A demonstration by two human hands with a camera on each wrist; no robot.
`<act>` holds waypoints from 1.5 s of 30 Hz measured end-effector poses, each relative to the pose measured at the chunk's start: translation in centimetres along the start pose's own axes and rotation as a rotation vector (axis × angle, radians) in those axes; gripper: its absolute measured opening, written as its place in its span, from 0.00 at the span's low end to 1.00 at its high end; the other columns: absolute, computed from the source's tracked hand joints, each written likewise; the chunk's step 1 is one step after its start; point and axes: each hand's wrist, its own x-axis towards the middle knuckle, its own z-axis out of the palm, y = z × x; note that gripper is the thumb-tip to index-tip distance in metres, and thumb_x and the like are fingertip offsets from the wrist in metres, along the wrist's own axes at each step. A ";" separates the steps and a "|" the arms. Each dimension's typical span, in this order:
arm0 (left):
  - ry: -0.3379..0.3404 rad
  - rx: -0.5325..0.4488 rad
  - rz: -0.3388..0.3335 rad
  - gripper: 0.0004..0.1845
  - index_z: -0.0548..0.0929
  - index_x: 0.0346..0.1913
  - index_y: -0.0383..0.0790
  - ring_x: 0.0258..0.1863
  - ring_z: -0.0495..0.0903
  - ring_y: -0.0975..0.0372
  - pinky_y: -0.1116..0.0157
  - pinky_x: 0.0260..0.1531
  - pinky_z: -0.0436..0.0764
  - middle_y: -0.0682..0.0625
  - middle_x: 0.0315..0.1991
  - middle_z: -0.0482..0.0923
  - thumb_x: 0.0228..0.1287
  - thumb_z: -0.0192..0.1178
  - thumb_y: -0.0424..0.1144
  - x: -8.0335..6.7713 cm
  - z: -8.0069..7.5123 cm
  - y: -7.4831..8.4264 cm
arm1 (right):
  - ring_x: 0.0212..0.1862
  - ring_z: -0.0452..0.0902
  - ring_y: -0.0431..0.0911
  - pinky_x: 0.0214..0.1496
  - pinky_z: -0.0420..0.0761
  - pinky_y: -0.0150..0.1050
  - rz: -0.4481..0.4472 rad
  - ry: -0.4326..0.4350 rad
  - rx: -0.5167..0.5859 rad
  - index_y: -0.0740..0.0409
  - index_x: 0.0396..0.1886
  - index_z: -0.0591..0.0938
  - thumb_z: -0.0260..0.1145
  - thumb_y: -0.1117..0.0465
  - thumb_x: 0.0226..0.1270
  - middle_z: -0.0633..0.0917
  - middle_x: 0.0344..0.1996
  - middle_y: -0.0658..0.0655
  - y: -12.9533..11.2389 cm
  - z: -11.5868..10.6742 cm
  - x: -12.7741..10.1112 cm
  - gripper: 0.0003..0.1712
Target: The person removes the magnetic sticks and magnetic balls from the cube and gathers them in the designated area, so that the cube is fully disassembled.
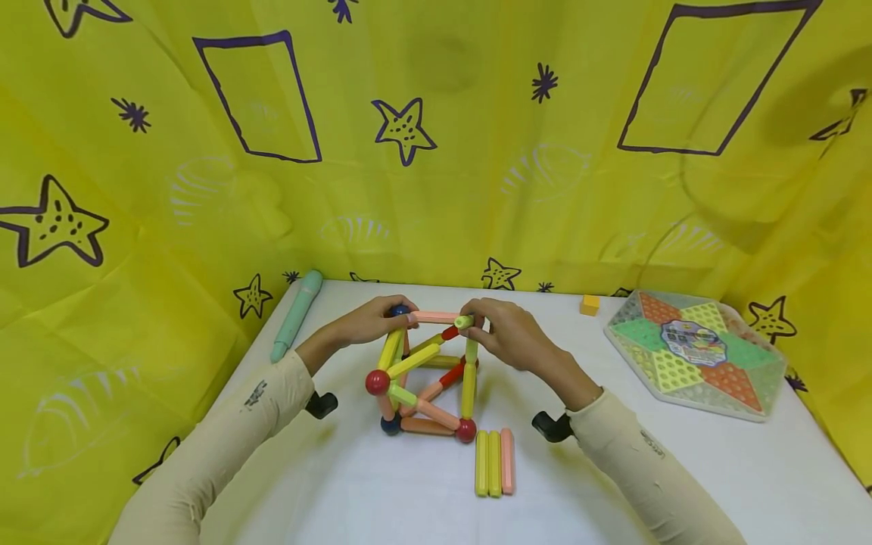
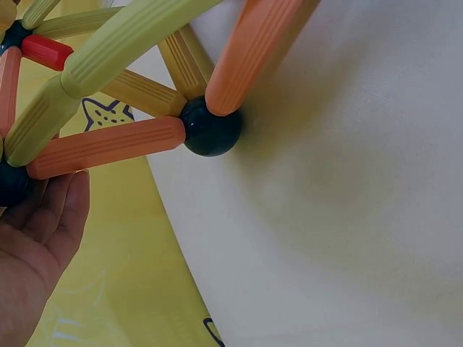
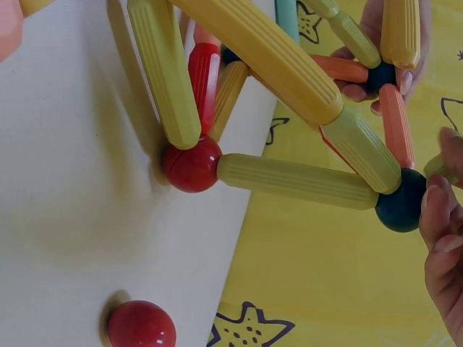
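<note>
The left hand (image 1: 373, 322) is pinching the dark blue ball (image 1: 399, 309) at the top back corner of the stick frame (image 1: 424, 375), which is standing mid-counter (image 1: 381, 492). The right hand (image 1: 504, 331) is gripping a short green stick (image 1: 464, 322) at the far end of the pink top stick (image 1: 436, 317). Done well, I judge, both hands should be steadying the top corners gently while the green end is meeting its joint squarely, so the ball joints are not sliding apart. The sticks are ribbed, matte plastic cylinders; the balls are smooth and glossy. Three spare sticks (image 1: 494, 462) are lying beside a red ball (image 1: 466, 431).
</note>
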 end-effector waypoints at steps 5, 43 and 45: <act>-0.002 -0.001 -0.006 0.17 0.77 0.60 0.39 0.50 0.80 0.55 0.58 0.54 0.77 0.36 0.55 0.81 0.78 0.50 0.44 0.0 -0.1 0.0 | 0.26 0.74 0.47 0.26 0.75 0.36 0.058 -0.018 0.092 0.48 0.44 0.82 0.68 0.55 0.70 0.84 0.35 0.50 0.1 -0.3 -0.3 0.06; -0.005 0.023 0.020 0.18 0.76 0.61 0.38 0.52 0.80 0.53 0.54 0.56 0.78 0.41 0.55 0.83 0.79 0.49 0.45 0.1 -0.1 -0.3 | 0.24 0.73 0.37 0.29 0.75 0.31 0.381 -0.353 0.394 0.69 0.63 0.72 0.74 0.61 0.61 0.80 0.28 0.50 5.0 0.7 -14.8 0.33; -0.004 0.027 0.025 0.18 0.76 0.61 0.38 0.51 0.80 0.54 0.55 0.56 0.78 0.42 0.54 0.83 0.79 0.49 0.45 0.2 0.0 -0.4 | 0.28 0.73 0.37 0.33 0.74 0.31 0.362 -0.324 0.301 0.67 0.62 0.74 0.75 0.60 0.60 0.80 0.27 0.48 5.1 0.9 -14.3 0.32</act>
